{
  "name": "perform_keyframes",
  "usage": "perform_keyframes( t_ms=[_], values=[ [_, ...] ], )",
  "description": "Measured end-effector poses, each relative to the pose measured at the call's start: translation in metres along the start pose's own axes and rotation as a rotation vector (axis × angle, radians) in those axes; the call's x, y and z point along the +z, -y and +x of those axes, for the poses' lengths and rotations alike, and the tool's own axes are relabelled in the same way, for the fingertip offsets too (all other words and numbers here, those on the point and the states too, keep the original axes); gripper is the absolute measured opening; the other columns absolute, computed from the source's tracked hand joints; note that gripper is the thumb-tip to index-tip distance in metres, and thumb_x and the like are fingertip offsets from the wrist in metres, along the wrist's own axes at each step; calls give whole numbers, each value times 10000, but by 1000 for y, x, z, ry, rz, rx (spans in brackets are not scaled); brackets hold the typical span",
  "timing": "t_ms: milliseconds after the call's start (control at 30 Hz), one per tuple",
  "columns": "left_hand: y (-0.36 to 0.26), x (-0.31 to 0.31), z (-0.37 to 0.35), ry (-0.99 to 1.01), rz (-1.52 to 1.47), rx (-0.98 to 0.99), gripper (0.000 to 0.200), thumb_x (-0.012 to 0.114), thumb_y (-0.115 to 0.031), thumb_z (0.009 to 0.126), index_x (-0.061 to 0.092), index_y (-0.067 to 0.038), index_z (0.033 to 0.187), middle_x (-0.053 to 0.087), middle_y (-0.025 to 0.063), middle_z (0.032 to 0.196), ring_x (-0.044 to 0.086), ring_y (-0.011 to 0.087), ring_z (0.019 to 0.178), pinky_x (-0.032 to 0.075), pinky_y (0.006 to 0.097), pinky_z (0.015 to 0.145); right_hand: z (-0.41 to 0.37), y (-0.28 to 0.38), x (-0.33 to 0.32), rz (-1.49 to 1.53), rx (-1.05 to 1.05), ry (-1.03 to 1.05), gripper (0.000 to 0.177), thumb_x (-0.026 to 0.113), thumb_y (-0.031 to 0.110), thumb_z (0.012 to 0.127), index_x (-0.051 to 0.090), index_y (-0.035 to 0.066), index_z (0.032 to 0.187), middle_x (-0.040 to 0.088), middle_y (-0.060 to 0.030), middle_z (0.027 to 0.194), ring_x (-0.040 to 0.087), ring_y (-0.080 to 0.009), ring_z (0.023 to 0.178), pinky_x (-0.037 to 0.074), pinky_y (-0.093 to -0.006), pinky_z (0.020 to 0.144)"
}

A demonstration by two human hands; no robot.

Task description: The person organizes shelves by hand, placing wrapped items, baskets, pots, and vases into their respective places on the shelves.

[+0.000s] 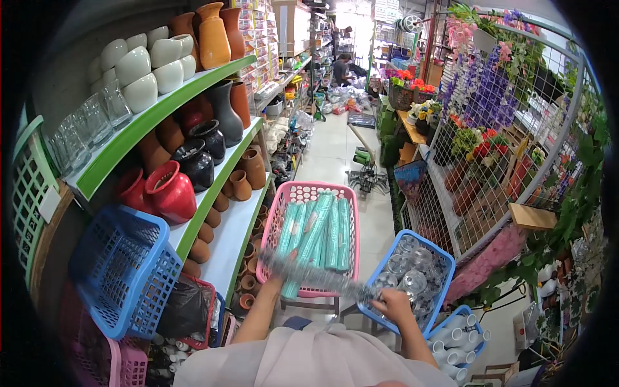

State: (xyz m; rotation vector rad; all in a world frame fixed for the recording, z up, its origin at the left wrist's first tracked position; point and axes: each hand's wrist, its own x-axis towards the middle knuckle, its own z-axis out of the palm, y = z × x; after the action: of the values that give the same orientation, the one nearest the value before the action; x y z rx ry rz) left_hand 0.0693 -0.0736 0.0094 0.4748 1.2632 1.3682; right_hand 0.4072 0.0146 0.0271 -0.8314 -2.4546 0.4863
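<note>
A long, clear, ribbed piece [316,276], blurred by motion, slants across in front of me; it looks like a stack of clear cups, but I cannot be sure. My right hand [393,306] is closed around its right end, above a blue basket of clear glassware [412,261]. Behind its left part is my left hand [276,284], smeared and mostly hidden, so its grip does not show. Just beyond stands a pink basket [354,226] holding several long teal-wrapped packs [332,235], with round white pieces [303,192] at its far end.
Green-edged shelves [222,148] on the left carry vases, white pots and glasses. Empty blue baskets [126,264] lean below. White bottle-shaped vases [461,338] fill another basket at lower right. A wire rack [503,129] with flowers lines the right. A person [342,69] is far down the aisle.
</note>
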Motion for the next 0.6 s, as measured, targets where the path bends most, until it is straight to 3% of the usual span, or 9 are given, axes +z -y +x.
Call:
perform_keyframes(
  t_ms=[67, 167, 267, 300, 400, 467, 500, 533, 600],
  values=[
    [-2, 0, 0, 194, -273, -8, 501, 382, -439, 993, 474, -74, 1324, 646, 55, 918, 605, 109, 718, 512, 245, 634, 0, 0, -1, -100, -118, -49, 368, 701, 377, 779, 623, 19, 750, 587, -182, 620, 601, -350, 601, 461, -414, 566],
    [6, -4, 11, 214, -247, 48, 513, 410, -461, 976, 416, -135, 1372, 630, 95, 987, 617, 157, 787, 524, 290, 682, -3, -12, 18, -54, 429, -66, 400, 684, 424, 783, 606, 31, 791, 612, -167, 688, 600, -358, 652, 451, -450, 572],
    [3, -5, 12, 259, -258, 90, 530, 411, -455, 977, 320, -201, 1432, 612, 120, 1025, 621, 192, 813, 536, 324, 717, -4, 3, 26, -72, 358, -20, 423, 674, 446, 785, 590, 32, 769, 607, -167, 682, 597, -361, 648, 453, -450, 568],
    [4, -6, 14, 246, -270, 104, 535, 399, -461, 978, 299, -216, 1443, 612, 116, 1030, 623, 189, 795, 543, 333, 685, -2, 8, 22, 8, 114, -18, 426, 675, 456, 779, 576, 42, 750, 598, -165, 672, 596, -365, 646, 458, -447, 566],
    [6, -9, 11, 212, -296, 121, 547, 375, -472, 981, 255, -247, 1465, 612, 107, 1038, 626, 182, 758, 557, 350, 621, -2, -9, 19, -54, 39, -11, 424, 680, 452, 776, 571, 43, 747, 594, -164, 667, 598, -366, 647, 463, -445, 565],
    [9, -9, 9, 153, -208, 127, 546, 378, -469, 981, 241, -266, 1469, 604, 112, 1062, 636, 187, 778, 563, 345, 660, -1, -12, 22, -58, 230, -22, 405, 685, 426, 777, 569, 38, 751, 599, -164, 676, 597, -368, 649, 460, -445, 556],
    [7, -13, 12, 351, -357, 63, 527, 381, -443, 989, 322, -173, 1437, 606, 126, 1063, 635, 177, 829, 558, 325, 700, 2, -9, 21, -59, 365, -74, 397, 688, 420, 774, 575, 39, 762, 600, -163, 681, 597, -367, 654, 459, -443, 556],
    [8, -15, 13, 352, -358, 67, 527, 381, -443, 989, 322, -173, 1437, 606, 126, 1063, 635, 177, 829, 558, 325, 700, 5, -7, 21, -58, 496, -128, 389, 691, 413, 770, 580, 40, 774, 602, -162, 685, 598, -366, 659, 458, -441, 556],
    [11, -20, 11, 125, -139, -28, 522, 405, -424, 982, 491, 10, 1258, 624, 156, 1037, 623, 246, 885, 545, 362, 759, 1, -7, 16, -108, 396, -42, 368, 694, 396, 773, 593, 42, 777, 599, -163, 676, 596, -367, 661, 455, -433, 561]
  ],
)
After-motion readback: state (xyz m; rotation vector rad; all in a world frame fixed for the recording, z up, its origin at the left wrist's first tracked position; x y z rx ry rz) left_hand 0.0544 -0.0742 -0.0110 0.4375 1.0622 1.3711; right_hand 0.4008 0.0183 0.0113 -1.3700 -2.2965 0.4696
